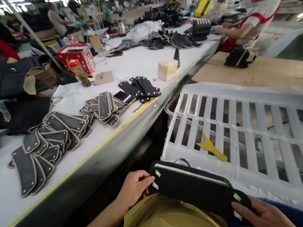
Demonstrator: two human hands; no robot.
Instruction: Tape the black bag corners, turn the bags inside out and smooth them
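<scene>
A long black panel with rounded ends and small white tabs near each end lies across my lap. At its left end, my left hand is closed in a pinch beside two of the tabs. My right hand grips the other end, its thumb on the front near the tabs and its fingers partly hidden behind. A pale strip runs along the panel's upper edge. Just beyond it, a yellow flat tool rests on a white slotted plastic crate.
On the white table to the left lie grey panels with pale edging, black pieces, a phone, a foam-like block and a jar. Co-workers sit at left and right. Cardboard lies behind the crate.
</scene>
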